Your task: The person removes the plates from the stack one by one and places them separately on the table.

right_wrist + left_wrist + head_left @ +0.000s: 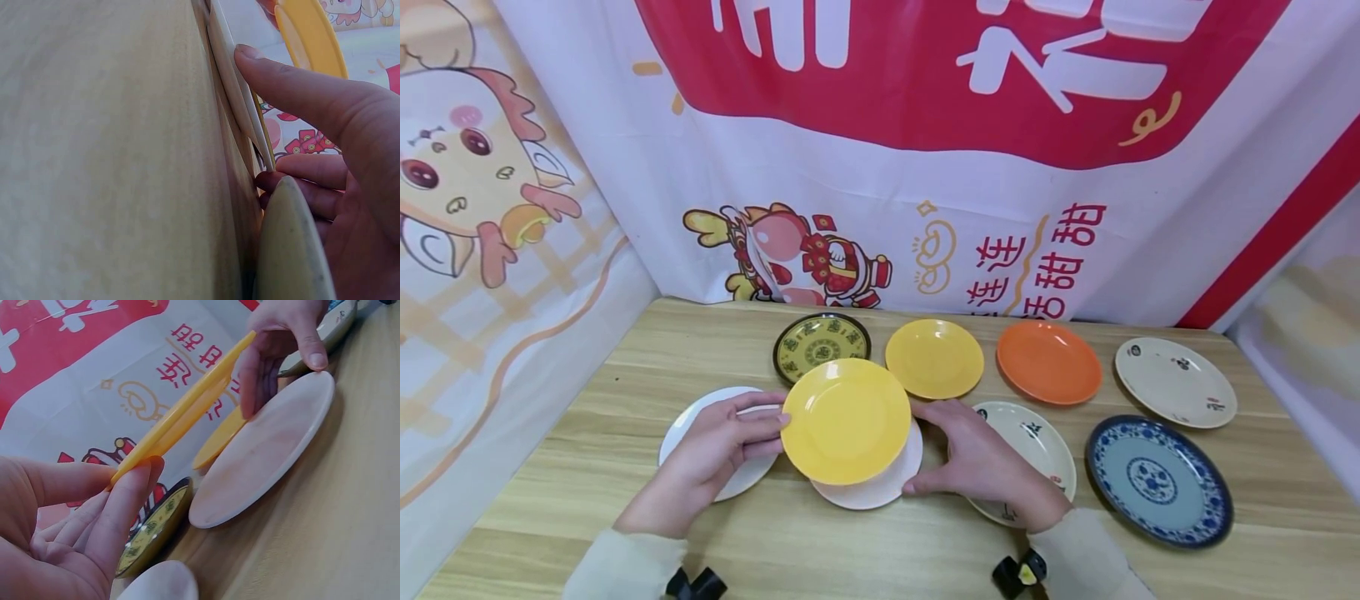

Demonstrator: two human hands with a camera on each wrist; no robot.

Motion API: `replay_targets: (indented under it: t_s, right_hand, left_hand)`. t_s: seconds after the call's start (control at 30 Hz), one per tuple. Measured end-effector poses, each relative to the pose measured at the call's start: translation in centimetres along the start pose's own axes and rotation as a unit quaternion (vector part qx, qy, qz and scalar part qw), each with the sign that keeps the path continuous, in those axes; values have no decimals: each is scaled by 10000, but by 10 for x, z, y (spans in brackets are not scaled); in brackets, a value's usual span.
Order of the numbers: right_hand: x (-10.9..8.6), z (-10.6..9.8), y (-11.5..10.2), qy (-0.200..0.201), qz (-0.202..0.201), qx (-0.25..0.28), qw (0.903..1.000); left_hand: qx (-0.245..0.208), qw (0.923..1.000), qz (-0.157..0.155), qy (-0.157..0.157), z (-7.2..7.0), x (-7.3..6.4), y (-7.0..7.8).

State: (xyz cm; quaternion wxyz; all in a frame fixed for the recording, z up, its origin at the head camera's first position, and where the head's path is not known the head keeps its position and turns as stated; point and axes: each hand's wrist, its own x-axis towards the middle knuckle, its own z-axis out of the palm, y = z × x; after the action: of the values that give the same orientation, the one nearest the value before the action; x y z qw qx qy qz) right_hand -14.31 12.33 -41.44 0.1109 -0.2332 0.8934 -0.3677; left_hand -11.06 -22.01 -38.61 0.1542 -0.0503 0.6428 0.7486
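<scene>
My left hand [722, 442] pinches the left rim of a yellow plate [846, 421] between thumb and fingers. In the left wrist view this plate is tilted and raised above a pale pinkish-white plate [269, 450]. My right hand [977, 454] spans the right edge of the pale plate, its thumb on the near rim and its fingers at the far rim. Seen from the head, the yellow plate covers most of the pale one. Partly behind my left hand lies a white plate [752, 477]. A cream plate with small dark marks [1033, 442] lies partly under my right forearm.
Along the back of the wooden table [572, 467] lie a dark-rimmed olive patterned plate [822, 342], another yellow plate [935, 358], an orange plate [1048, 364] and a cream oval plate [1176, 383]. A blue-patterned plate [1157, 483] lies at the right. Printed cloth [760, 158] hangs behind.
</scene>
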Motion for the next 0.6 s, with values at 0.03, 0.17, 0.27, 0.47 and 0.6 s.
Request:
replay_targets:
  t_s: [0.03,0.17,0.27,0.47,0.6]
  right_hand:
    - [0,0,0,-6,32,5,10000]
    - [0,0,-1,-31,218,-29,9998]
    - [0,0,-2,-35,342,-84,9994]
    - [1,0,-2,-26,375,-142,9992]
    - [0,0,-2,-26,367,-147,9992]
  left_hand:
    - [-35,10000,46,-13,-2,0,1]
    - [-156,9997,186,41,-14,-1,8]
    - [-313,9991,259,96,-26,-2,14]
    - [-616,9973,361,185,-52,-4,21]
    - [-816,9955,347,329,-71,-5,23]
